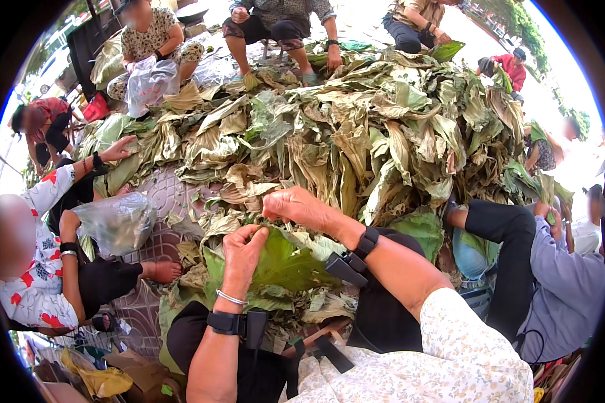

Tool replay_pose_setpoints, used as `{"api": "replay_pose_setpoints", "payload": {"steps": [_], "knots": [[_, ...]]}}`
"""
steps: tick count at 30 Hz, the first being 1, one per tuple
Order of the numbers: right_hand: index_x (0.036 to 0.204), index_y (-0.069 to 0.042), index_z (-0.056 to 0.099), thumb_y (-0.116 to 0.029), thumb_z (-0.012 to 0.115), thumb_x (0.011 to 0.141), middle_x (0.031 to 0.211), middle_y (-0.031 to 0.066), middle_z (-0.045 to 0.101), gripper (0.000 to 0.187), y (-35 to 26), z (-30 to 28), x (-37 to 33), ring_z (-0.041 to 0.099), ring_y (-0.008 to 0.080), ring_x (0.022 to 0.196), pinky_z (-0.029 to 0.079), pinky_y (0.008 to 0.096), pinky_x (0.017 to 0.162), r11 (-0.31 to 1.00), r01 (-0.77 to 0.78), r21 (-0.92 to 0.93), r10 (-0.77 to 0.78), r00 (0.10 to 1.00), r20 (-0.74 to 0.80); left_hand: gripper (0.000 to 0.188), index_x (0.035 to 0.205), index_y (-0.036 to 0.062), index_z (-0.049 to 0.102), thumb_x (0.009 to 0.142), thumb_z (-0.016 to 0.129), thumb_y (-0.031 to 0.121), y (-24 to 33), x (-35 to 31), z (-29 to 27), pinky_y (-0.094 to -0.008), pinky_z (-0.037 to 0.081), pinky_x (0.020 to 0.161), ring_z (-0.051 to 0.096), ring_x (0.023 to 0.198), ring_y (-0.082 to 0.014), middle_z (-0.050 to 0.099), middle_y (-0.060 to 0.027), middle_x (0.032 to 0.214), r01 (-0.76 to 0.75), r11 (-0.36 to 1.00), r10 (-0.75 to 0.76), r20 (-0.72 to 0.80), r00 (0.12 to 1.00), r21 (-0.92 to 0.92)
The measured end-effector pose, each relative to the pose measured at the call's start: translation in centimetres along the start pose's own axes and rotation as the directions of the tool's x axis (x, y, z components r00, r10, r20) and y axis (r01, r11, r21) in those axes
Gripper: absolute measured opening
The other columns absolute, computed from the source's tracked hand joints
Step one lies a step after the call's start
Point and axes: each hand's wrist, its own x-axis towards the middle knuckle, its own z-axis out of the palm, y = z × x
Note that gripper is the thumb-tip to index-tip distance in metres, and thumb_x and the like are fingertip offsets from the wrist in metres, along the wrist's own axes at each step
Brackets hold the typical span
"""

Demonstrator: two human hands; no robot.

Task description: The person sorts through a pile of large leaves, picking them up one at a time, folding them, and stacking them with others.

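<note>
A broad green leaf (pixel 286 265) spreads over my lap, its upper edge pinched between the thumb and fingers of my left hand (pixel 240 250). Just above and to the right of it is my right hand (pixel 299 205), its fingers curled in and apart from the leaf. Whatever those fingers may hold is hidden. In front of both hands rises a large heap of dried, crumpled tan and green leaves (pixel 356 134). Another green leaf (pixel 420 235) lies by my right knee.
To the left, a person in a red-and-white shirt (pixel 37 269) sits beside a clear plastic bag (pixel 117 221). Someone in grey (pixel 565 289) sits close on my right. Several others work around the heap's far side. A cardboard box (pixel 141 373) stands at lower left on patterned paving (pixel 138 322).
</note>
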Motion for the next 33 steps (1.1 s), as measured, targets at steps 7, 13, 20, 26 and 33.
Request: {"api": "replay_pose_setpoints", "payload": {"steps": [7,13,20,26,33], "knots": [[0.088,0.0,0.061,-0.011,0.069,0.077,0.074,-0.0004,0.059,0.017,0.9,-0.2,-0.3,0.049,0.0056,0.07,0.042,0.0229,0.063,0.964,0.096,-0.247,-0.093,0.995,0.023,0.011,0.086,0.0005,0.062,0.087,0.055,0.009,0.0,0.8,-0.2,-0.0178,0.038,0.062,0.046,0.07,-0.0036,0.054,0.0043,0.076,-0.007,0.989,0.0,-0.051,0.999,-0.15],[0.085,0.0,0.062,-0.011,0.066,0.081,0.07,-0.0014,0.059,0.013,0.5,-0.5,-0.3,0.048,0.0043,0.067,0.042,0.0222,0.062,0.993,0.078,-0.088,-0.078,0.997,0.0,0.01,0.085,0.0,0.062,0.083,0.064,0.01,2.2,0.2,1.1,-0.0177,0.041,0.062,0.048,0.072,-0.002,0.056,0.0046,0.075,0.035,0.973,-0.025,0.045,0.999,-0.227],[0.082,0.0,0.063,-0.012,0.067,0.08,0.07,-0.0004,0.059,0.013,0.5,0.0,-0.2,0.05,0.0051,0.066,0.042,0.0232,0.061,0.983,0.129,-0.133,-0.134,0.991,-0.025,0.018,0.095,-0.002,0.064,0.082,0.066,0.01,-0.5,0.8,0.0,-0.0183,0.041,0.063,0.049,0.071,-0.0015,0.059,0.0045,0.081,-0.036,0.998,0.043,0.181,0.983,-0.044],[0.078,0.0,0.063,-0.011,0.068,0.077,0.068,0.0013,0.059,0.013,0.0,0.2,-0.4,0.051,0.007,0.065,0.042,0.0245,0.059,0.978,0.105,-0.182,-0.11,0.994,-0.019,0.015,0.093,-0.0016,0.065,0.083,0.066,0.009,1.3,0.1,1.0,-0.0167,0.038,0.058,0.045,0.065,-0.0005,0.058,0.0055,0.077,0.043,0.993,-0.021,0.2,0.98,-0.109],[0.072,-0.001,0.063,-0.009,0.067,0.076,0.063,0.0009,0.06,0.01,1.5,1.7,0.0,0.05,0.0089,0.056,0.041,0.0253,0.053,0.99,0.116,-0.079,-0.124,0.987,-0.105,0.011,0.086,-0.0018,0.067,0.083,0.066,0.008,0.4,0.0,1.0,-0.0173,0.037,0.057,0.045,0.064,-0.0005,0.057,0.0065,0.072,0.066,0.993,-0.048,0.174,0.984,-0.102]]}}
